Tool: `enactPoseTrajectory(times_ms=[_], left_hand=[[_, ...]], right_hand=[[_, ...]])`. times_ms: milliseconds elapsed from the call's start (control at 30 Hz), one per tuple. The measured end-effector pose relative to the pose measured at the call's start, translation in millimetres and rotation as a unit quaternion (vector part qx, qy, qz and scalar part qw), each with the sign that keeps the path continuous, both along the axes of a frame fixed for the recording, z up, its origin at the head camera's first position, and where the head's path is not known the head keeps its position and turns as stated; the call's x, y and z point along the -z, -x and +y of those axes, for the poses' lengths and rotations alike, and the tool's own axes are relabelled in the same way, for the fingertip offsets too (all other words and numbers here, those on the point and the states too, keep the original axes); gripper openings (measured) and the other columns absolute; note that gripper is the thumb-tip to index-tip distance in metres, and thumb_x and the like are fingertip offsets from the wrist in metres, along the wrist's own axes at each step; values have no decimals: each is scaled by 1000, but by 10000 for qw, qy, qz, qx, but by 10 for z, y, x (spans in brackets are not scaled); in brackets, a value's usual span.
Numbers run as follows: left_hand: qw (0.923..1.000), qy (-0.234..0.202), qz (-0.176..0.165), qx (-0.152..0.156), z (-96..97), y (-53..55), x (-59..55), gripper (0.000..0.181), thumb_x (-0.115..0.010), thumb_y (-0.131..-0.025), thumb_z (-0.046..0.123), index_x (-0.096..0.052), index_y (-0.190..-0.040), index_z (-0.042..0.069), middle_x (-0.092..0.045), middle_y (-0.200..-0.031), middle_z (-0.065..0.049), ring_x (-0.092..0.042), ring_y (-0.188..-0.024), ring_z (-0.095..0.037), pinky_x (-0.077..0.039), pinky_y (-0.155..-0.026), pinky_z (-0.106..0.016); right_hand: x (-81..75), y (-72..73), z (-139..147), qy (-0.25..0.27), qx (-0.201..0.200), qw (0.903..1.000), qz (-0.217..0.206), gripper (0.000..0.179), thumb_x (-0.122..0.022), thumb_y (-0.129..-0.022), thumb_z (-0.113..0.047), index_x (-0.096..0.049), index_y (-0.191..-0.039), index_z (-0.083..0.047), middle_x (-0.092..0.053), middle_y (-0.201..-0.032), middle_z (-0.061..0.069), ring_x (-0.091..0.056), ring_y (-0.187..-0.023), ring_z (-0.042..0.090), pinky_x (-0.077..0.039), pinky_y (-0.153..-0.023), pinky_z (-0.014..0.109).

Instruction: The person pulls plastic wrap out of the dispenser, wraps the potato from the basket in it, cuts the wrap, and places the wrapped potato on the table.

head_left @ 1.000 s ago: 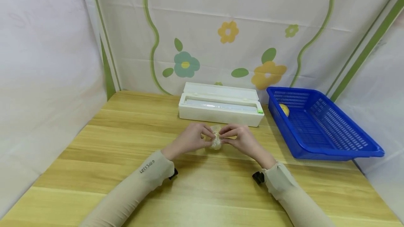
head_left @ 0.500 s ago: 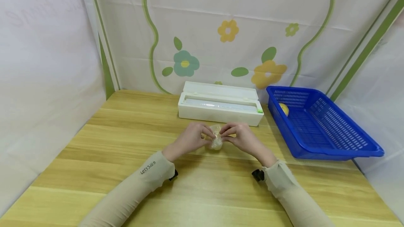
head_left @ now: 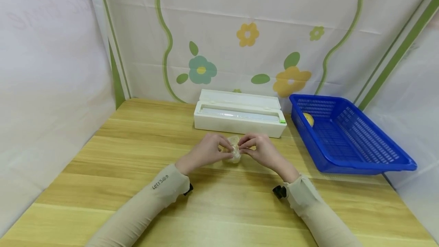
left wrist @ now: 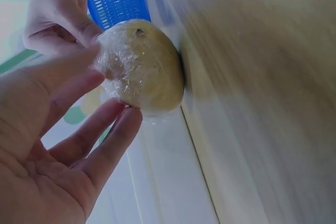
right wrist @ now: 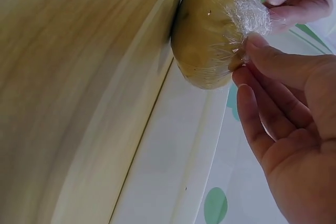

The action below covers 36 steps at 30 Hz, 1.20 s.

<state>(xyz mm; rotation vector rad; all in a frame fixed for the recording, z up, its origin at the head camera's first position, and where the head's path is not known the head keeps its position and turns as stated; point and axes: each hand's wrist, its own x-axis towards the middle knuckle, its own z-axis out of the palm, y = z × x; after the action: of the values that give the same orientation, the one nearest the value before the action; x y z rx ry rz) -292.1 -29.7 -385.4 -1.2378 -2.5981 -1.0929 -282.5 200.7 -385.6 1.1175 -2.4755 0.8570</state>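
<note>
A round yellow-brown fruit or vegetable (right wrist: 199, 35), its exact kind unclear, rests on the wooden table in a layer of clear cling film (left wrist: 118, 53). The film is bunched and wrinkled on the upper side. My left hand (head_left: 210, 149) pinches the film from the left, its fingertips against the wrapped surface. From the right, my right hand (head_left: 261, 151) pinches a gathered bit of the same film between thumb and fingers. The two hands' fingertips are close together over the top. In the head view the fingers partly hide the wrapped piece.
Just behind the hands stands a white cling film dispenser box (head_left: 238, 125), its lid raised and a roll inside. A blue plastic basket (head_left: 322, 155) sits at the right, holding a yellow round piece (head_left: 309, 119). A flower-printed curtain (head_left: 226, 29) closes off the back.
Both hands stay at the same spot, with small shifts of the fingers on the film. The box and basket have not moved.
</note>
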Motion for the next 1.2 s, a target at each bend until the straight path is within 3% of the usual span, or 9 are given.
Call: enactPoseTrajectory(times_ms=[167, 400, 533, 733, 967, 1200], left_hand=[[10000, 25, 70, -60, 9, 5, 10, 18, -81, -83, 10, -76, -100, 9, -72, -99, -2, -65, -93, -20, -53, -82, -38], [9996, -29, -97, -246, 14, 14, 19, 21, -82, -82, 12, -77, -102, 9, -72, -103, -1, -64, -96, -16, -53, -81, -36], [9995, 46, -157, -288, 13, 2, 17, 24, -82, -82, 12, -78, -105, 8, -71, -106, -2, -63, -101, -16, -52, -85, -36], [9994, 157, -90, -299, 33, -15, 5, 25, -81, -83, 14, -77, -107, 8, -71, -106, -2, -63, -101, -16, -53, -85, -34], [9990, 318, 198, -246, 57, -31, 15, 27, -81, -83, 16, -76, -108, 8, -69, -107, -1, -63, -95, -15, -51, -75, -24], [9985, 314, 265, -352, 63, -41, 51, 28, -82, -83, 15, -76, -109, 8, -69, -106, 0, -63, -95, -14, -51, -75, -24]], right_hand=[[27, 7, 19, 139, -142, 9996, 183, 23, -80, -79, 3, -79, -99, -7, -70, -98, 2, -67, -84, 18, -56, -67, 33], [-4, 5, 16, -245, -232, 9983, 471, 17, -81, -79, 2, -81, -91, -11, -67, -96, 1, -63, -84, 13, -54, -69, 29], [-19, -20, 4, -443, -117, 9987, 216, 9, -80, -84, -10, -81, -92, -12, -65, -98, 0, -61, -86, 12, -53, -72, 31], [-6, -42, -24, 11, 122, 9994, -330, 7, -79, -86, -15, -81, -89, -9, -65, -95, -1, -60, -81, 12, -53, -65, 34], [-23, -71, -83, 78, 710, 9962, -488, 5, -84, -79, -14, -80, -80, -13, -64, -91, -5, -59, -73, 11, -50, -56, 25], [-11, -83, -122, 126, 1015, 9931, -583, 5, -85, -78, -13, -80, -78, -12, -64, -90, -3, -61, -73, 14, -50, -55, 26]])
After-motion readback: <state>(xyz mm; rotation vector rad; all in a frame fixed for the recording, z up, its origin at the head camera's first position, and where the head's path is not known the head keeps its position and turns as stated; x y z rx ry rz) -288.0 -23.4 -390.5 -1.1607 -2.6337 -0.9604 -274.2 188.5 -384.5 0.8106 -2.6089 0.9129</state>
